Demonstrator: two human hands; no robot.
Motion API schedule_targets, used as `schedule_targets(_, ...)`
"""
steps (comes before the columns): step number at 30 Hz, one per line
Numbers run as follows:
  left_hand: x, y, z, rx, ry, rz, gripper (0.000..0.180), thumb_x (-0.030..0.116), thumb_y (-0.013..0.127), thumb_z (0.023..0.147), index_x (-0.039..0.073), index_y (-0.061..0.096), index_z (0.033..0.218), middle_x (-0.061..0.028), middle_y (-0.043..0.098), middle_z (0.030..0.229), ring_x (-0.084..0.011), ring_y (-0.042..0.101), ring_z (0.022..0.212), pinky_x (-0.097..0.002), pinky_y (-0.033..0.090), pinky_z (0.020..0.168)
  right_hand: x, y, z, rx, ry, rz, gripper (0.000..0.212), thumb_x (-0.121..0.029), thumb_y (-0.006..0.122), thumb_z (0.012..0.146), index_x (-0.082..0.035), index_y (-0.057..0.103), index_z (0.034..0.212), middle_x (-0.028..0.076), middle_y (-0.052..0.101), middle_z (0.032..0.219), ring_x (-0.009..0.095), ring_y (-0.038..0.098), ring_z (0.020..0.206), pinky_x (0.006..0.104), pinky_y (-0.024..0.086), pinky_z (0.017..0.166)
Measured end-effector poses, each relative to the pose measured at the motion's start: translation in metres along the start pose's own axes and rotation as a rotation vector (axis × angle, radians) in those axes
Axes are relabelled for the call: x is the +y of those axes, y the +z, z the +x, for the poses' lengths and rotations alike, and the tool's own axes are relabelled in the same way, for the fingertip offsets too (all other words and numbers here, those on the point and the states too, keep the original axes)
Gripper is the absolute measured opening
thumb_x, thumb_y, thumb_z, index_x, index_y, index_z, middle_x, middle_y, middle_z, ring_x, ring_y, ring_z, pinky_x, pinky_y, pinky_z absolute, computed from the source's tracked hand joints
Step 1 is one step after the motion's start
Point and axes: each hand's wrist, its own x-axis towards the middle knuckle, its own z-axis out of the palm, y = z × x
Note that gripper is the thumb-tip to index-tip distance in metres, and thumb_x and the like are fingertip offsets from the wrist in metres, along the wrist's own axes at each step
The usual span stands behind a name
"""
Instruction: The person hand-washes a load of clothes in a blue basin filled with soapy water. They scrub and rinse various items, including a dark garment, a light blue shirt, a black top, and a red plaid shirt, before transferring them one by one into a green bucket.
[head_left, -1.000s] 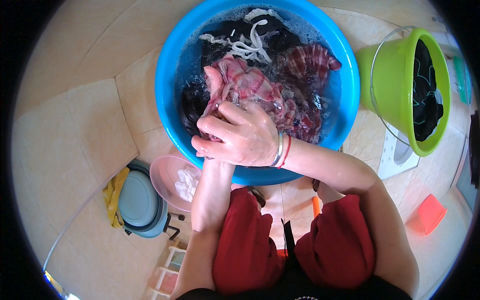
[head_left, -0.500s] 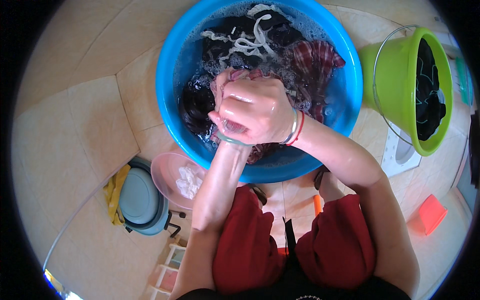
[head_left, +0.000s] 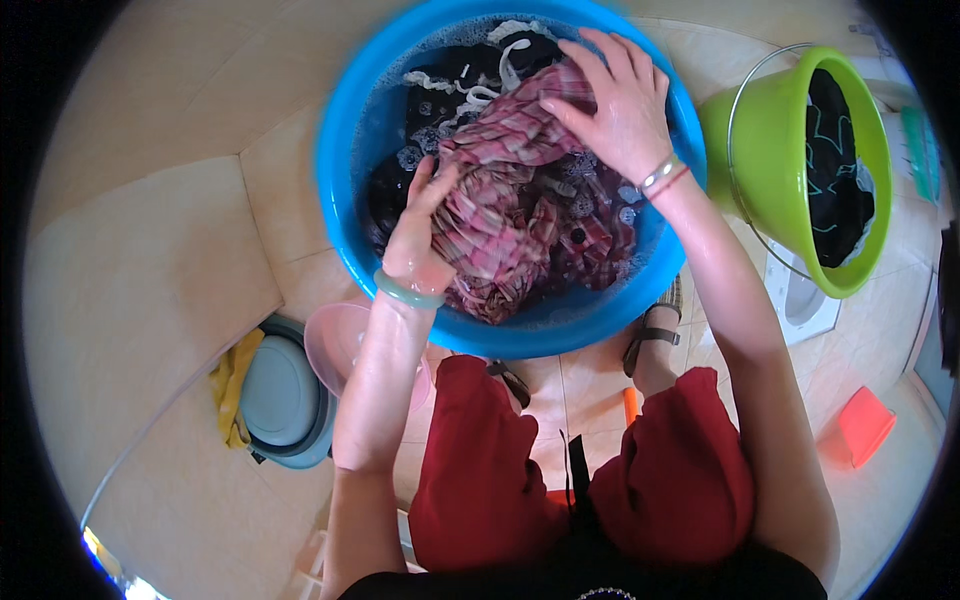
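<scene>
Wet pink and dark red checked cloth (head_left: 490, 225) lies bunched in soapy water inside a large blue basin (head_left: 336, 185). My right hand (head_left: 628, 112) is open, its fingers spread at the upper right end of the cloth. At the cloth's left side is my left hand (head_left: 418, 235), open, with fingers stretched out and slightly blurred against the fabric. Dark clothes (head_left: 435, 105) with white ruffled trim and a white strap (head_left: 514, 62) soak at the far side of the basin. Suds float around the fabric.
A lime green bucket (head_left: 755, 140) holding dark cloth stands right of the basin. At the left are a pink bowl (head_left: 335, 335), a grey-blue lidded tub (head_left: 283, 392) and a yellow cloth (head_left: 232, 390). A red-orange container (head_left: 865, 427) sits at the lower right.
My hands were clasped together around bunched cloth over the basin. Now they are apart, the right one farther up and right, and the checked cloth lies spread out between them.
</scene>
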Motion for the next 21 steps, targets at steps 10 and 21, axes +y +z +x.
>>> schedule_targets(10, 0.045, 0.106, -0.086, -0.165, 0.07, -0.201, 0.049, 0.004, 0.05, 0.097, 0.016, 0.04, 0.143, -0.0075, 0.052, 0.138, -0.025, 0.051, 0.126, -0.0419, 0.042, 0.106, -0.083, -0.08, -0.059, -0.721, 0.178, 0.34, 0.106, -0.053, 0.086, 0.062, -0.002, 0.039, 0.142, 0.017, 0.038, 0.151, 0.03, 0.035, 0.141, 0.0496, 0.033, 0.11)
schedule_targets(21, 0.106, 0.102, -0.102, 0.031, 0.446, 0.296, 0.028, 0.005, 0.055, 0.091, -0.002, 0.059, 0.118, -0.013, 0.065, 0.116, -0.0231, 0.059, 0.113, -0.0374, 0.047, 0.098, -0.113, -0.131, 0.007, -0.456, 0.472, 1.479, 0.055, 0.006, 0.065, 0.076, 0.002, 0.052, 0.129, 0.005, 0.064, 0.119, 0.014, 0.059, 0.106, 0.0303, 0.046, 0.096)
